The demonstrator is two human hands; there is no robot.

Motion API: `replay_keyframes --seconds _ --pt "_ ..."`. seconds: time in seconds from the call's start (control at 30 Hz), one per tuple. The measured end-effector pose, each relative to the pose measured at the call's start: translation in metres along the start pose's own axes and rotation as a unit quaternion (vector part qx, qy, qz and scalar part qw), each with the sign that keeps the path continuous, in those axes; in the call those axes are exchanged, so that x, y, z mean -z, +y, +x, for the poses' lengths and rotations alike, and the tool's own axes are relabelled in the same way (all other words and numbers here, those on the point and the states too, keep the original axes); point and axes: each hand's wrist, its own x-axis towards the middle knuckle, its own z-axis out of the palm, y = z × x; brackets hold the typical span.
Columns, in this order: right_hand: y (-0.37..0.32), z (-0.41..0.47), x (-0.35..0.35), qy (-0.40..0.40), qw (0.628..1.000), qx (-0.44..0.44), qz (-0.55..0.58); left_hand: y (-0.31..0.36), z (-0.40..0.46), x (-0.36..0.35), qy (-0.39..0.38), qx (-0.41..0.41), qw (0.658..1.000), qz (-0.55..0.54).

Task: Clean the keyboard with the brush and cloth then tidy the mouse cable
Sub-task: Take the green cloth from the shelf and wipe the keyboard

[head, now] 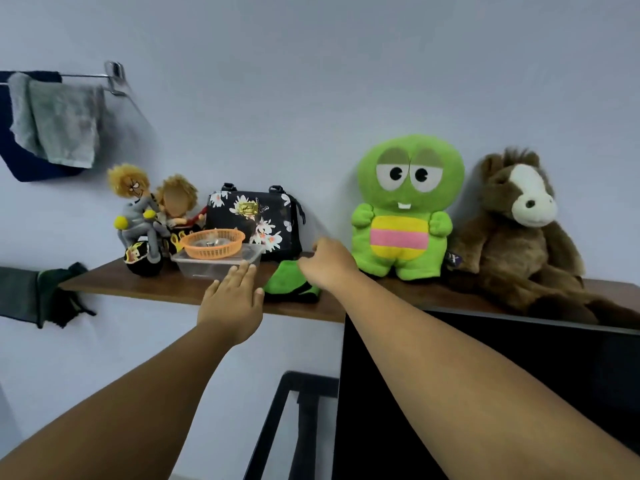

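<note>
A folded green cloth with black edging (289, 284) lies on the wooden wall shelf (145, 287), between a clear plastic box and a green plush toy. My right hand (327, 263) hovers just above the cloth with its fingers curled downward; whether it touches the cloth is unclear. My left hand (233, 299) reaches toward the shelf edge with straight fingers, fingertips near the clear box, holding nothing. No keyboard, brush or mouse is in view.
On the shelf stand a motorbike doll toy (149, 220), an orange basket (213, 242) on a clear plastic box (216, 265), a floral handbag (256, 220), a green plush (405, 206) and a brown horse plush (519, 230). A dark monitor (485, 393) sits below right. Towels (59, 123) hang on a wall rail.
</note>
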Motion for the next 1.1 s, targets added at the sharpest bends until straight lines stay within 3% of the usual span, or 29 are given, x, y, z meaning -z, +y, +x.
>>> replay_keyframes --seconds 0.23,0.47,0.77,0.9,1.1 --pt "-0.001 0.030 -0.035 -0.109 0.988 -0.074 -0.076 -0.022 0.005 -0.015 -0.025 -0.036 0.999 -0.017" --pt "-0.011 0.044 -0.061 -0.111 0.979 -0.111 -0.130 -0.029 0.002 -0.026 -0.001 -0.051 0.998 -0.033" --pt "-0.019 0.053 -0.056 -0.108 0.983 -0.104 -0.102 -0.027 -0.001 -0.028 0.026 -0.053 0.998 -0.033" --pt "-0.019 0.051 -0.051 -0.087 0.990 -0.082 -0.077 -0.028 -0.001 -0.027 0.020 -0.053 0.998 -0.038" --pt "-0.022 0.034 -0.029 0.033 0.993 -0.054 0.099 -0.017 -0.006 -0.018 0.034 -0.041 0.998 -0.038"
